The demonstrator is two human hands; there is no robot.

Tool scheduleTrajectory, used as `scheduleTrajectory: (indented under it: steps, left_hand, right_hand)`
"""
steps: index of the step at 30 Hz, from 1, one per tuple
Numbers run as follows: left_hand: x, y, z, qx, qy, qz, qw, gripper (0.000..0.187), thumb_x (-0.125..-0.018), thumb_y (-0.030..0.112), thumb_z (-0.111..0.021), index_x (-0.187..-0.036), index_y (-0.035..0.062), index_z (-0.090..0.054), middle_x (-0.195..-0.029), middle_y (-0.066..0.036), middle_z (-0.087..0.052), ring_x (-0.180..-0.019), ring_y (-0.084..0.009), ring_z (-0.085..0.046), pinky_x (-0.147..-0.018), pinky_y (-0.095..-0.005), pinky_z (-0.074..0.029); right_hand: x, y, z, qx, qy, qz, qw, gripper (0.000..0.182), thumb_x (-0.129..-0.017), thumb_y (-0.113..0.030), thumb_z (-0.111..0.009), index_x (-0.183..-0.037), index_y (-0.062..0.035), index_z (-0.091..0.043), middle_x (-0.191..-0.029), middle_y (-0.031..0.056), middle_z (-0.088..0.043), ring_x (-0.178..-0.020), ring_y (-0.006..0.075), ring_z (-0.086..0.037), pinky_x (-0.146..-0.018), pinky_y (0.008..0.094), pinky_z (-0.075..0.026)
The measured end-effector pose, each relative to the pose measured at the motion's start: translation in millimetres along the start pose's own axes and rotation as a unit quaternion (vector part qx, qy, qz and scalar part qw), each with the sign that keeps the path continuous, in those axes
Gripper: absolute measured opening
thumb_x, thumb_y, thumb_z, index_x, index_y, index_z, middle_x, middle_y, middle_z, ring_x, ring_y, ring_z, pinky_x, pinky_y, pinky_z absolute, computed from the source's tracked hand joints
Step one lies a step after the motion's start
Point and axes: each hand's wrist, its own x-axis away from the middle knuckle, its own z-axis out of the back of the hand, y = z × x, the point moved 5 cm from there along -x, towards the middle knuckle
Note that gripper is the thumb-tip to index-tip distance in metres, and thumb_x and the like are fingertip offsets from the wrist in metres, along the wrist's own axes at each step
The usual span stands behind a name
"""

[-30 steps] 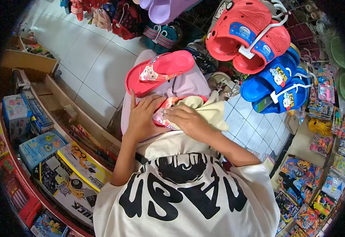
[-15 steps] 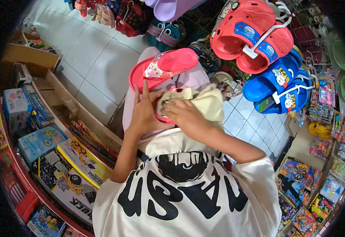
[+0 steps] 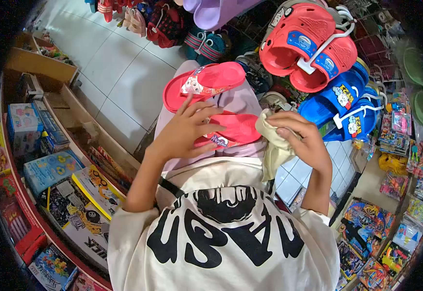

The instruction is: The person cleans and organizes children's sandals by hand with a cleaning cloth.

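1. Left hand [image 3: 185,131] — fingers are spreading wide and lying flat on the near pink sandal [image 3: 233,130], pinning it to the lap rather than gripping it.
2. Right hand [image 3: 301,138] is closing its fingers on a bunched cream cloth [image 3: 274,145], just right of that sandal, the tail hanging down.
3. A second pink sandal [image 3: 204,85] is resting farther out on the knees, untouched.
4. Risk, as I judge it: nothing is holding the far sandal — a leg shift could be sending it to the tiled floor [image 3: 119,77]; the flat palm could also let the near one slide.
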Motion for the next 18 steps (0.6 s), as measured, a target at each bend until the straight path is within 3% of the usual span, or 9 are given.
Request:
scheduleTrajectory:
  steps: [1, 2, 5, 8, 11, 12, 15, 16, 18]
  left_hand:
    - [-7, -3, -2, -0.021, -0.038, -0.031, 0.999, 0.034, -0.071, 0.032, -0.075, -0.100, 0.0168, -0.067, -0.124, -0.005, -0.055, -0.121, -0.0280, -0.048, -0.116, -0.0518, -0.016]
    - [-17, -2, -1, -0.025, -0.040, -0.077, 0.996, 0.018, -0.073, 0.024, -0.073, -0.084, 0.0129, -0.065, -0.109, -0.002, -0.061, -0.114, -0.0244, -0.052, -0.110, -0.0473, -0.029]
    - [-38, 17, 6, -0.049, -0.153, -0.127, 0.979, 0.015, -0.074, 0.021, -0.072, -0.083, 0.0119, -0.064, -0.088, -0.002, -0.063, -0.103, -0.0222, -0.055, -0.097, -0.0452, -0.038]
    - [-51, 50, 34, 0.019, -0.057, -0.151, 0.987, 0.013, -0.076, 0.018, -0.071, -0.082, 0.0112, -0.063, -0.075, -0.002, -0.062, -0.091, -0.0206, -0.058, -0.085, -0.0414, -0.042]
    - [-49, 71, 59, 0.015, 0.052, -0.013, 0.998, 0.012, -0.078, 0.016, -0.070, -0.079, 0.0107, -0.060, -0.073, -0.003, -0.062, -0.080, -0.0210, -0.060, -0.084, -0.0380, -0.041]
    - [-46, 74, 65, 0.023, 0.066, 0.062, 0.996, 0.017, -0.080, 0.015, -0.071, -0.077, 0.0086, -0.055, -0.069, -0.006, -0.062, -0.063, -0.0210, -0.060, -0.072, -0.0350, -0.045]
    - [-31, 72, 72, 0.029, 0.178, 0.222, 0.958, 0.022, -0.081, 0.014, -0.072, -0.078, 0.0065, -0.052, -0.062, -0.009, -0.060, -0.052, -0.0197, -0.059, -0.055, -0.0319, -0.046]
    - [-23, 68, 73, 0.037, 0.227, 0.238, 0.944, 0.026, -0.082, 0.015, -0.073, -0.082, 0.0041, -0.049, -0.060, -0.011, -0.060, -0.049, -0.0180, -0.059, -0.044, -0.0301, -0.042]
    - [-5, 48, 65, 0.075, 0.244, 0.297, 0.920, 0.031, -0.081, 0.018, -0.073, -0.086, 0.0031, -0.046, -0.062, -0.011, -0.059, -0.049, -0.0245, -0.059, -0.045, -0.0341, -0.043]
  right_hand:
    - [5, 3, 3, -0.004, 0.014, -0.009, 1.000, 0.023, -0.088, -0.001, -0.058, -0.109, 0.0002, -0.066, -0.111, 0.0138, -0.065, -0.105, 0.0254, -0.060, -0.092, 0.0357, -0.044]
    - [9, 6, 2, -0.001, 0.023, -0.010, 1.000, 0.023, -0.087, -0.001, -0.059, -0.108, 0.0006, -0.067, -0.111, 0.0140, -0.065, -0.105, 0.0258, -0.060, -0.093, 0.0357, -0.044]
    - [20, -6, 5, -0.012, 0.033, -0.025, 0.999, 0.022, -0.089, -0.004, -0.058, -0.109, -0.0016, -0.067, -0.111, 0.0131, -0.065, -0.106, 0.0254, -0.060, -0.092, 0.0348, -0.044]
    - [46, -12, 30, -0.038, 0.103, -0.007, 0.994, 0.022, -0.087, -0.003, -0.059, -0.107, 0.0022, -0.067, -0.111, 0.0147, -0.064, -0.107, 0.0262, -0.060, -0.094, 0.0360, -0.043]
    - [73, -12, 46, -0.097, 0.166, 0.006, 0.981, 0.023, -0.085, 0.001, -0.058, -0.106, 0.0061, -0.066, -0.113, 0.0185, -0.063, -0.108, 0.0282, -0.058, -0.095, 0.0373, -0.043]
    - [79, -9, 46, -0.113, 0.172, 0.009, 0.979, 0.023, -0.085, 0.001, -0.058, -0.107, 0.0063, -0.066, -0.113, 0.0190, -0.063, -0.109, 0.0285, -0.058, -0.095, 0.0373, -0.043]
    - [74, -4, 39, -0.122, 0.154, 0.013, 0.980, 0.024, -0.086, 0.003, -0.057, -0.108, 0.0061, -0.066, -0.115, 0.0180, -0.062, -0.108, 0.0274, -0.058, -0.095, 0.0361, -0.042]
    - [68, -4, 34, -0.127, 0.147, 0.009, 0.981, 0.024, -0.086, 0.003, -0.057, -0.108, 0.0059, -0.065, -0.115, 0.0176, -0.062, -0.108, 0.0270, -0.058, -0.095, 0.0359, -0.042]
    - [56, -4, 24, -0.131, 0.136, 0.004, 0.982, 0.025, -0.087, 0.003, -0.057, -0.110, 0.0038, -0.066, -0.114, 0.0153, -0.063, -0.108, 0.0254, -0.058, -0.095, 0.0352, -0.042]
